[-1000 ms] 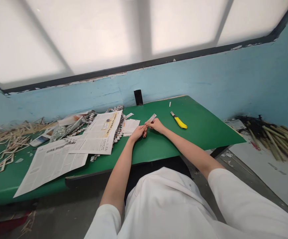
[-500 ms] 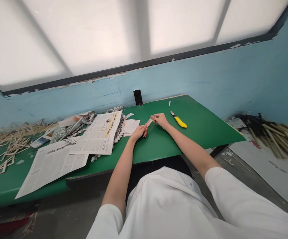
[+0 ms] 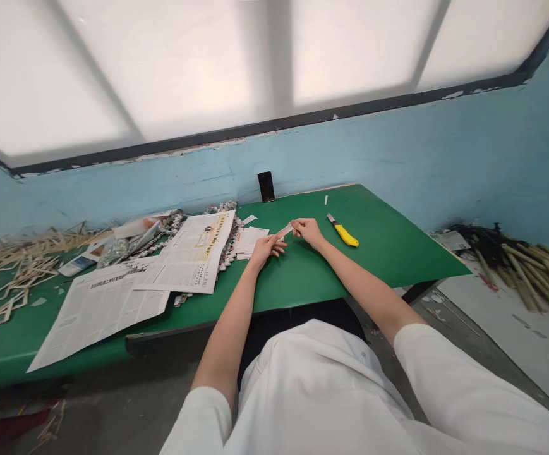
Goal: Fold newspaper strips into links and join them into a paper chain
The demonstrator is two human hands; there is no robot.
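Note:
Above the green table point(image 3: 378, 253), my left hand point(image 3: 265, 251) pinches one end of a narrow pale paper strip point(image 3: 284, 232), its other fingers loosely spread. The strip's far end is between the fingertips of my right hand point(image 3: 306, 231), which is closed on it. Beside my left hand lies a small stack of printed paper pieces point(image 3: 247, 242). To the right of my right hand rests a cutter with a yellow handle point(image 3: 347, 236), its blade pointing up and left. A small white scrap point(image 3: 326, 200) lies farther back.
A dark phone point(image 3: 266, 186) leans on the blue wall. Newspaper sheets point(image 3: 186, 253) overlap folded paper chains point(image 3: 229, 249) on the left. Thin wooden strips point(image 3: 23, 278) spread over the far left. Bamboo poles point(image 3: 534, 272) lie beyond the table's right end.
My left hand's free fingers have spread apart, and more of the strip shows between my hands. The whole view has shifted slightly.

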